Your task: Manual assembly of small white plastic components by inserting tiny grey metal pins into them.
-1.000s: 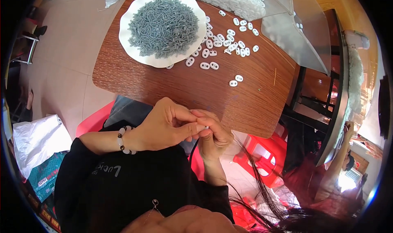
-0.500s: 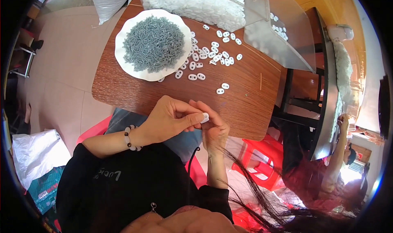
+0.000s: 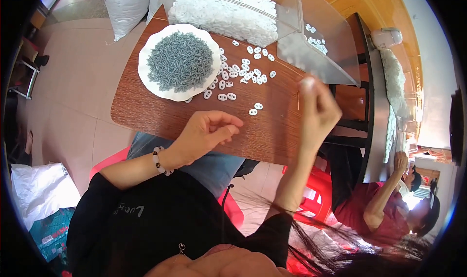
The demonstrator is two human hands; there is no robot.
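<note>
Lifting right hand (image 3: pixel 318 112) away from left hand (image 3: pixel 206 133), hands now parted over table (image 3: pixel 146 116)

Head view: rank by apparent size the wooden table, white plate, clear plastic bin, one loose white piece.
Largest to smallest, as they look:
1. wooden table
2. clear plastic bin
3. white plate, heaped with grey pieces
4. loose white piece, far the smallest

The bin is cut off by the frame edge and bent by the fisheye, so its lead over the plate is unsure.

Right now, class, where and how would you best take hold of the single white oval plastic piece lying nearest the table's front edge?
Pinch the white oval plastic piece across its narrow sides with thumb and forefinger, coming from above. It lies flat on the brown wooden table, apart from the others, and the left hand is closest.
</note>
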